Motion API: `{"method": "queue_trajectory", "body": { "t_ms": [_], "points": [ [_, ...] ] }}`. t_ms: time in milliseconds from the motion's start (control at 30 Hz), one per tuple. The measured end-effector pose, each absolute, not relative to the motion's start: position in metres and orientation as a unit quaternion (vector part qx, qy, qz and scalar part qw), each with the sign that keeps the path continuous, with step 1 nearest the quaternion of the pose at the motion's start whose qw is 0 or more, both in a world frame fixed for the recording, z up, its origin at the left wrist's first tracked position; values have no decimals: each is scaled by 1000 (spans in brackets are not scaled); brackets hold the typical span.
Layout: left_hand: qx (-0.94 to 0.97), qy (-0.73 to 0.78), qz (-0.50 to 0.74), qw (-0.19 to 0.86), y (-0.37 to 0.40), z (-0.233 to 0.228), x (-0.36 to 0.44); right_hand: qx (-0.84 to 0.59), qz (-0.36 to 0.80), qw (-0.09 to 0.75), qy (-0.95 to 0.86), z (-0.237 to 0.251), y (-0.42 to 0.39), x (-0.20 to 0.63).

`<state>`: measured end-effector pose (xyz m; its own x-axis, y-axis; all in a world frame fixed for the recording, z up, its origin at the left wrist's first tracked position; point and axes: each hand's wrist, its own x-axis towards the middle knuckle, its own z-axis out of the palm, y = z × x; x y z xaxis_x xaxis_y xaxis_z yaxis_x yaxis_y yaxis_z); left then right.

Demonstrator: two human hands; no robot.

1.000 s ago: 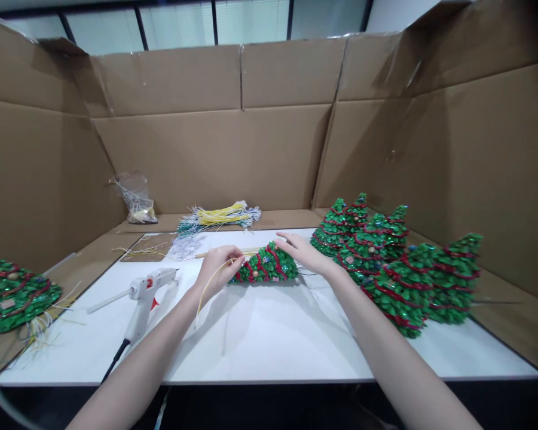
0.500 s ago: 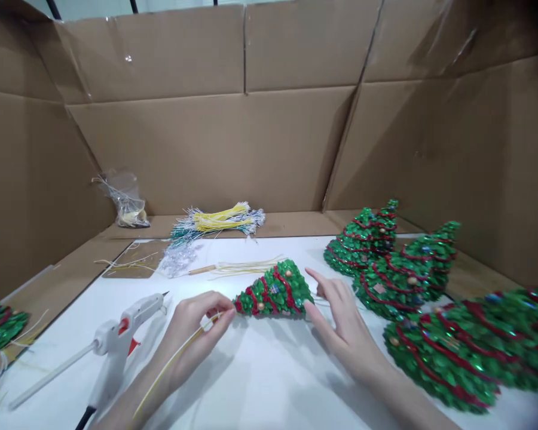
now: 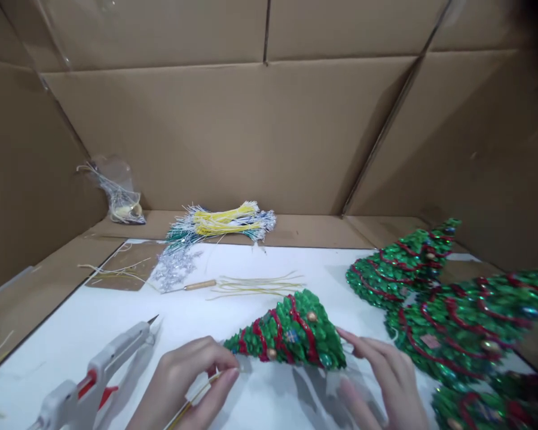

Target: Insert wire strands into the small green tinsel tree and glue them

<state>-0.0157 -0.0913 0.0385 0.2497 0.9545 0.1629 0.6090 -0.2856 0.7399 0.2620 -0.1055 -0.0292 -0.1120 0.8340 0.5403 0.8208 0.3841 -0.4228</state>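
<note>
Two hands close in on a small green tree (image 3: 291,334) lying on its side on the white tabletop (image 3: 251,263). The left hand (image 3: 183,382) pinches a thin yellow strand (image 3: 192,403) in a tight grip at the tree's tip, nearer than half a second ago. The right hand (image 3: 385,382), fingers loosely curled and holding nothing, now touches the tree's base. A glue gun (image 3: 89,382) lies just left.

Bench clutter inside brown cardboard walls (image 3: 233,137)

A white glue gun (image 3: 94,376) lies at front left on the white tabletop (image 3: 116,310). Behind it are silver tinsel (image 3: 174,270), a wooden-handled tool (image 3: 192,286), loose yellow strands (image 3: 260,285), a wire bundle (image 3: 222,221) and a clear bag (image 3: 116,191). Finished sequin trees (image 3: 452,310) lie at right.
</note>
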Motion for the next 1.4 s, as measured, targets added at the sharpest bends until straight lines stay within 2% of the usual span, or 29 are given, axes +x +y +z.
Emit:
{"method": "queue_trajectory", "body": {
  "t_ms": [233, 467, 800, 1200, 1400],
  "points": [
    [744, 523, 336, 245, -109, 50, -12, -531, -13, 417, -737, -7, -113, 254],
    [758, 495, 347, 246, -107, 53, -3, -510, 11, 434, -743, 11, -116, 241],
    [739, 466, 348, 341, -81, 60, 8, -520, 87, 437, -729, 18, -73, 226],
    [714, 519, 347, 318, -67, 36, -7, -522, -19, 409, -749, 19, -70, 229],
    [711, 521, 360, 306, -66, 35, -13, -505, -29, 411, -759, 19, -72, 228]
  ]
}}
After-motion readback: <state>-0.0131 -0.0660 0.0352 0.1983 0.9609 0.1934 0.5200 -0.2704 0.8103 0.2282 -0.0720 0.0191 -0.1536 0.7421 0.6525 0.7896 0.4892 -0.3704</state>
